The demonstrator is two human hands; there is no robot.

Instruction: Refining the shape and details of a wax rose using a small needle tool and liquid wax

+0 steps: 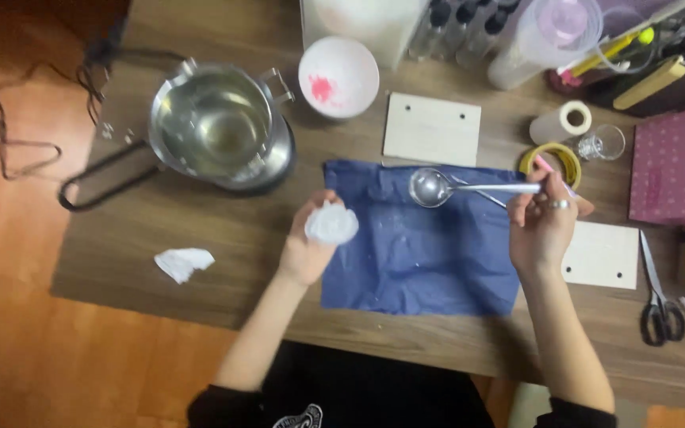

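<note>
Crumpled white tissue wad [331,224], soft and creased, gripped in curled left hand [308,247] at left edge of one wrinkled blue sheet [422,238]. One shiny steel ladle [431,188], round bowl over the sheet's top edge, thin handle pinched in closed right hand [543,226]; one ring on a finger. Second tissue scrap [184,262] lying alone on wooden table [200,230], well left. Behind: one steel pot [214,127] of clear liquid with black handle, one white bowl [338,77] smeared pink. Two pale wooden boards [432,128], flat, rectangular, with small holes. Two tape rolls [562,121], one white, one yellow. One small glass [606,143]. One pair of scissors [658,297], far right.
</note>
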